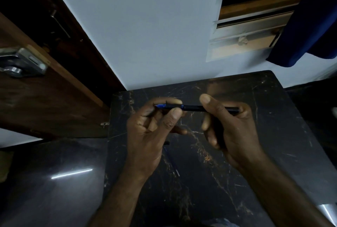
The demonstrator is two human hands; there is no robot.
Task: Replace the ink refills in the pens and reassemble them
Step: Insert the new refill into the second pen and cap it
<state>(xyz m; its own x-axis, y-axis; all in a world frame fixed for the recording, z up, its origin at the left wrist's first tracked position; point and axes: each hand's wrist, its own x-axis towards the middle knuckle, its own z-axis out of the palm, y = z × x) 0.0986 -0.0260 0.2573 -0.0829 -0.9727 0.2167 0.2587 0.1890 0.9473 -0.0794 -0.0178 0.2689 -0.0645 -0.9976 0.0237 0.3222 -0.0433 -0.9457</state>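
Observation:
A dark pen (193, 107) with a blue tip section lies level between both hands above the black marble table (273, 126). My left hand (151, 132) pinches the blue tip end between thumb and forefinger. My right hand (229, 128) grips the barrel end, thumb on top. A thin blue ink refill (172, 161) rests on the table below my left hand, with a small dark pen part (166, 142) beside its upper end, partly hidden by the hand.
A brown wooden door (45, 99) with a metal lock (21, 62) stands at the left. A pale wall (145, 26) rises behind the table. A louvred window (251, 26) and a blue cloth (310, 26) are at the upper right. Glossy dark floor (54, 181) lies at the left.

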